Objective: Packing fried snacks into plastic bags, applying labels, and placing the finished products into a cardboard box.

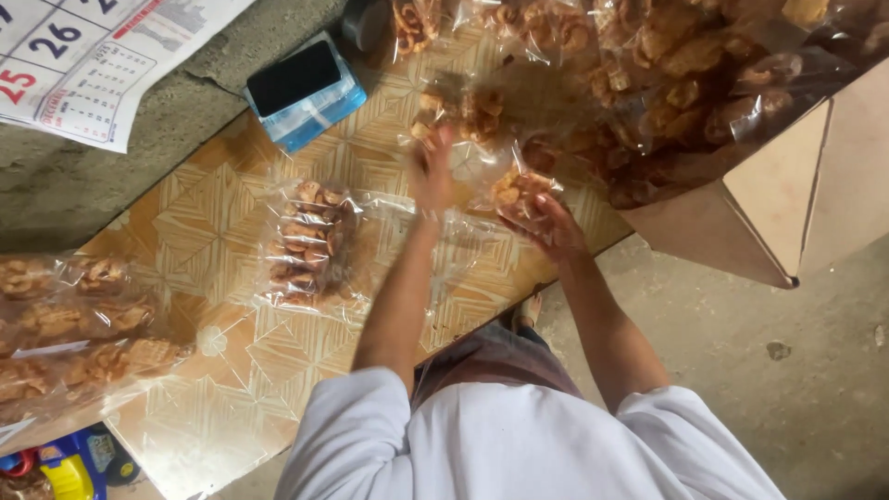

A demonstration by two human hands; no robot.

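Roughly, status at this moment:
Work in hand: packing fried snack pieces into clear bags on the worktop (231,361), judged partway through.
Left hand (431,176): blurred, raised over a part-filled clear bag (468,120); couldn't tell how far the fingers were closed.
Right hand (546,222): curled around a handful of snack pieces (519,188), at the mouth of that bag.
Done: one filled bag (310,243) lay flat mid-worktop; a stack of filled bags (79,324) sat at the left edge, about three, overlap made it unclear.
Left: cardboard box (796,199) on the right held a heap of loose snacks (676,65), far from emptied.
Other: one phone (294,76) on a blue box, one calendar sheet (83,56).
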